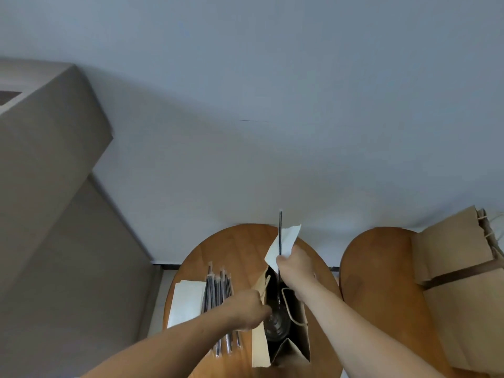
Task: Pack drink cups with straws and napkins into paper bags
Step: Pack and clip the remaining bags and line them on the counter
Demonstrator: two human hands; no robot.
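Down at the bottom edge both forearms are cut off by the frame, and the near rim of the round wooden table (234, 249) is lost with them. A brown paper bag (259, 347) stands open on the table, its base partly out of view. Inside it sits a drink cup (275, 324). Only its clear domed lid shows in the dark interior, and the body of the cup is hidden by the bag walls.

The left hand (249, 309) has its fingers curled over the left rim of the bag's mouth, gripping it. The fingertips dip inside and cannot be made out. Beneath that forearm lies a pile of wrapped straws (218, 290), partly covered by the arm, with a stack of white napkins (188, 301) just beside them to the left.

The right hand (293, 264) is raised over the far end of the bag's mouth. It is closed around a dark straw (280, 233) held upright and a white napkin (286, 241) pinched with it. The straw's lower end reaches down into the bag.

Further right, a second wooden table (376, 268) carries a heap of flat paper bags (458, 263), clipped by the frame edge. A plain pale wall (272, 105) rises behind.
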